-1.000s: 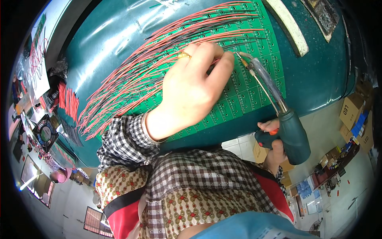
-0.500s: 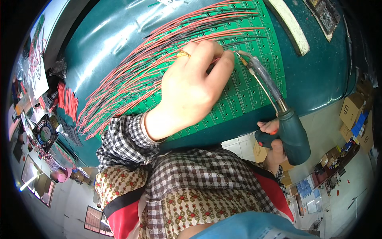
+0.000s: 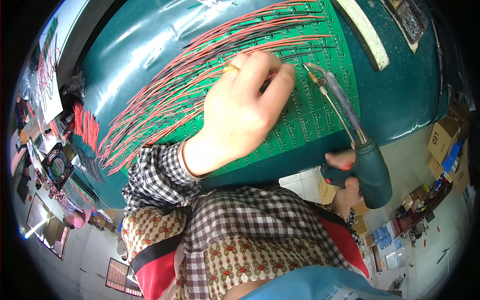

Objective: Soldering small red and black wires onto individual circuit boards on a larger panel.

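Note:
My left hand, a gold ring on one finger, is pinched closed over a sheet of green circuit boards. A bit of red wire shows between its fingers; the fingertips themselves are partly hidden. Rows of red and black wires fan leftward from the boards, passing behind and beside this hand. At the right, my right hand grips the handle of a dark green soldering gun. The gun's thin tip points up and left above the boards, a short gap from my left fingertips.
The boards lie on a dark green table cover. Beyond them at the right are a pale curved strip and a stained tray. Bundled red wires and a small black fan stand at the left. Cardboard boxes sit far right.
The soldering gun has shifted slightly to the right, its tip drawing away from my left fingertips. My left hand has hardly moved.

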Motion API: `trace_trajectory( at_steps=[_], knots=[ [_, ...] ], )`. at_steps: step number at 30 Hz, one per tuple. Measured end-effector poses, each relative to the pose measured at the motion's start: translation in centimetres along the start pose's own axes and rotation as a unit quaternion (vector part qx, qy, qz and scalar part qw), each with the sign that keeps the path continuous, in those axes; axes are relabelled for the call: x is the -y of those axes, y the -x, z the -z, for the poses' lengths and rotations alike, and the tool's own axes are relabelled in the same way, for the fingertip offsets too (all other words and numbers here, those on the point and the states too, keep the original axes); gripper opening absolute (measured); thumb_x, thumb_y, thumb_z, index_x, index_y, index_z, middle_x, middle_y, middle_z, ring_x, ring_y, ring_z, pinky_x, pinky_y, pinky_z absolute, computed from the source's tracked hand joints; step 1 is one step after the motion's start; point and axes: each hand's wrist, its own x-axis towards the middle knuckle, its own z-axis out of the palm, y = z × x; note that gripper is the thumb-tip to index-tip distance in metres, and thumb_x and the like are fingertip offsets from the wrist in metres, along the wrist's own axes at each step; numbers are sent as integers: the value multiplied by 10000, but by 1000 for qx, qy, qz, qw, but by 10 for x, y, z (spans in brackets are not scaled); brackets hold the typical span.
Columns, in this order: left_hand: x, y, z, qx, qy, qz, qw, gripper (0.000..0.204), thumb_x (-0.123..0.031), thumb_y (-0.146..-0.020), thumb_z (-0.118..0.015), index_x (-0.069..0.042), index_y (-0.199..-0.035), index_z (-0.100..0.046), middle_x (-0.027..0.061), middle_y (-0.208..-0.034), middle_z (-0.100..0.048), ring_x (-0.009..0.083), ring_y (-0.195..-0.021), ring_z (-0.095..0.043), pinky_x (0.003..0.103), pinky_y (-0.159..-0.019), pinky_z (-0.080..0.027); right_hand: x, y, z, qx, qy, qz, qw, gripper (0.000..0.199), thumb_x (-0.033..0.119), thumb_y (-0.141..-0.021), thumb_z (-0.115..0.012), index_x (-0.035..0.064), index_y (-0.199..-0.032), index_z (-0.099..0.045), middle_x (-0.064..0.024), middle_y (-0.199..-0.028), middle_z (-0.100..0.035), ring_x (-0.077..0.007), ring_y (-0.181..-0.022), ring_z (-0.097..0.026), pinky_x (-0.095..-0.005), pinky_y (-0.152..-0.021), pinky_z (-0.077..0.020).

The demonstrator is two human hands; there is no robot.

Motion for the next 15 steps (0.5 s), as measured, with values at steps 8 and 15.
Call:
trace_trajectory(
  at_steps=[8, 15],
  knots=[
    [-1, -3, 0, -6, 9, 13, 1000, 290, 33, -694, -729, -57, -969, -699, 44, -877, -607, 198, -711, -592, 298, -588, -490, -7, -3, 7, -12, 9, 44, 999, 806, 535, -934, -551, -168, -1301, -410, -156, -904, -595, -267, -792, -629, -405, -714, -590],
    [7, 9, 37, 68, -11, 24, 997, 379, -22, -701, -637, -36, -1078, -665, 83, -927, -583, 228, -744, -600, 312, -633, -503, -5, -2, 4, -63, -37, 59, 996, 772, 543, -955, -506, -136, -1314, -425, -137, -921, -595, -253, -808, -628, -393, -715, -587]
  ],
)
